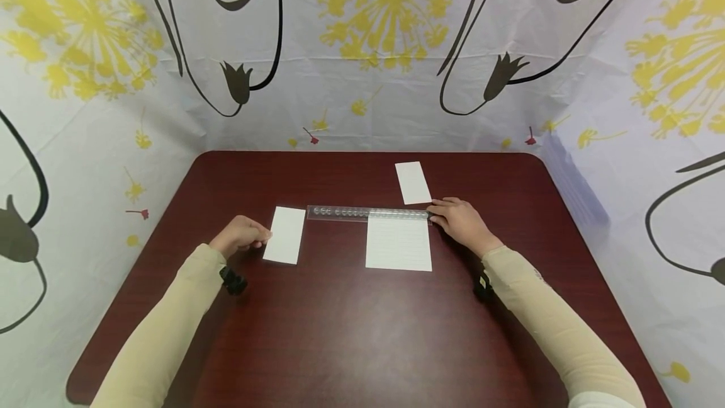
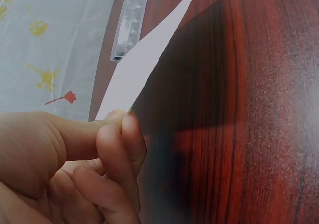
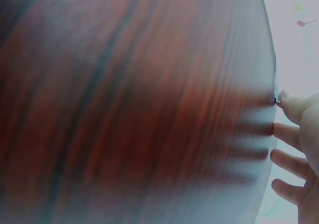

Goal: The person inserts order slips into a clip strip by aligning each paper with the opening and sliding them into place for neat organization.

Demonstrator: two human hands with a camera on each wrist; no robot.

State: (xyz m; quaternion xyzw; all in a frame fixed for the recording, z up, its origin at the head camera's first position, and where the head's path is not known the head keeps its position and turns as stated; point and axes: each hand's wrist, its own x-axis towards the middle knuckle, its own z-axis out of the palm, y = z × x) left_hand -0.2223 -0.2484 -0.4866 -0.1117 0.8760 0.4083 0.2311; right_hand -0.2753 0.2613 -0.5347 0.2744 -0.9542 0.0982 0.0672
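Between thumb and forefinger, my left hand (image 1: 242, 235) pinches the near-left edge of a white paper card (image 1: 285, 235). In the left wrist view the card (image 2: 144, 55) tilts up from the tabletop and casts a shadow. A clear plastic ruler (image 1: 340, 212) lies crosswise, its right part over the top edge of a lined white sheet (image 1: 399, 243). My right hand (image 1: 461, 222) holds the ruler's right end at the thumb tip, the other fingers spread toward the table. In the right wrist view only a sliver of the ruler shows beside the thumb (image 3: 294, 104).
Another white card (image 1: 413, 182) lies behind the ruler's right end, close to my right fingertips. The dark red wooden table (image 1: 362, 332) has rounded far corners. Flower-printed white cloth (image 1: 362, 93) hangs behind it and on both sides.
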